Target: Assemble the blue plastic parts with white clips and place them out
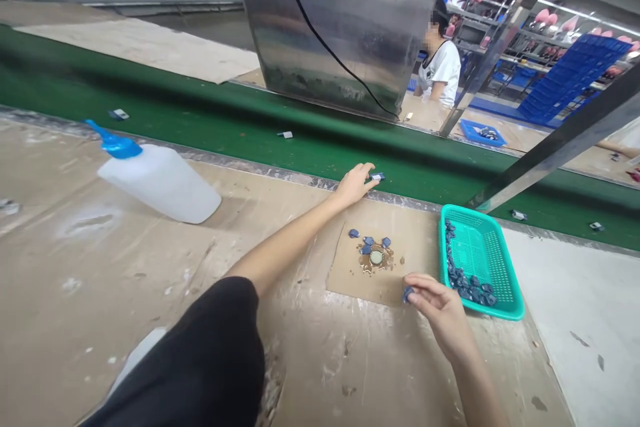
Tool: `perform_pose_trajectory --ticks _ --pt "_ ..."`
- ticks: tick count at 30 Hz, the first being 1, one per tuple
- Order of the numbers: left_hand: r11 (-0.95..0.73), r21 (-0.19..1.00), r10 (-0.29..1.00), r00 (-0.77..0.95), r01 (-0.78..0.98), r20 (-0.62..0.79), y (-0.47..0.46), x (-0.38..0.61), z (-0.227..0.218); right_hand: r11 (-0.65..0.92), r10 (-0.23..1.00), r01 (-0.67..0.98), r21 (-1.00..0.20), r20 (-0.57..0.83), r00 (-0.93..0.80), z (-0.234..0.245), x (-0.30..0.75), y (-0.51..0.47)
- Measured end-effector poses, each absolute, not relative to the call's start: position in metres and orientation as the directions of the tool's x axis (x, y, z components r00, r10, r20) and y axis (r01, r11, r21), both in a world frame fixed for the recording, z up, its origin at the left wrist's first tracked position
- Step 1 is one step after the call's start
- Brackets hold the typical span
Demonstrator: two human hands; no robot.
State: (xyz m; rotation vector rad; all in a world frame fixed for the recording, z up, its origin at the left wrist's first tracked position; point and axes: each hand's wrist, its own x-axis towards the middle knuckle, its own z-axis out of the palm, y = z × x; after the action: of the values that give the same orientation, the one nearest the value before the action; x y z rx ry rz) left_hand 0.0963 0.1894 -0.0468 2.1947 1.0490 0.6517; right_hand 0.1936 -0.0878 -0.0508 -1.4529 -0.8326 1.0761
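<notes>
My left hand reaches out to the edge of the green conveyor belt and pinches a small blue part at its fingertips. My right hand rests on the worktable, fingers closed on another small blue part. Between the hands, several blue parts lie on a cardboard square around a round glue-stained spot. A teal mesh basket beside my right hand holds several more blue parts.
A white squeeze bottle with a blue nozzle lies on its side at the left. Small parts sit scattered along the belt. A steel housing with a black cable hangs over the belt. A person in a white shirt works beyond it.
</notes>
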Motion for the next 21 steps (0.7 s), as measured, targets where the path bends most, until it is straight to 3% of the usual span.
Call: perform_pose_trajectory --ticks 3,6,10,13,18,21 --pt "-0.258 0.862 0.845 0.534 0.436 -0.017 0.159 0.067 -0.042 -0.125 0.935 0.031 -0.992 -0.107 0.339 -0.047 0.194 -0.070" --pt "-0.100 0.913 0.780 0.601 0.395 -0.175 0.130 0.032 -0.038 -0.113 0.957 0.191 -0.975 -0.055 0.286 -0.045 0.195 -0.051" --pt "0.054 0.976 0.687 0.702 0.210 -0.189 0.106 0.002 -0.038 -0.059 0.964 0.588 -0.806 0.106 0.242 -0.046 0.200 -0.028" --pt "-0.023 0.985 0.722 0.685 0.174 -0.104 0.099 -0.001 -0.044 -0.114 0.956 0.663 -0.740 0.101 0.276 -0.047 0.199 -0.016" --pt "-0.364 0.895 0.684 0.726 0.259 0.068 0.094 0.002 -0.048 -0.220 0.937 0.674 -0.705 0.039 0.347 -0.046 0.190 -0.007" --pt "-0.428 0.847 0.676 0.733 0.314 0.070 0.090 0.001 -0.045 -0.247 0.928 0.705 -0.665 0.047 0.369 -0.045 0.185 -0.007"
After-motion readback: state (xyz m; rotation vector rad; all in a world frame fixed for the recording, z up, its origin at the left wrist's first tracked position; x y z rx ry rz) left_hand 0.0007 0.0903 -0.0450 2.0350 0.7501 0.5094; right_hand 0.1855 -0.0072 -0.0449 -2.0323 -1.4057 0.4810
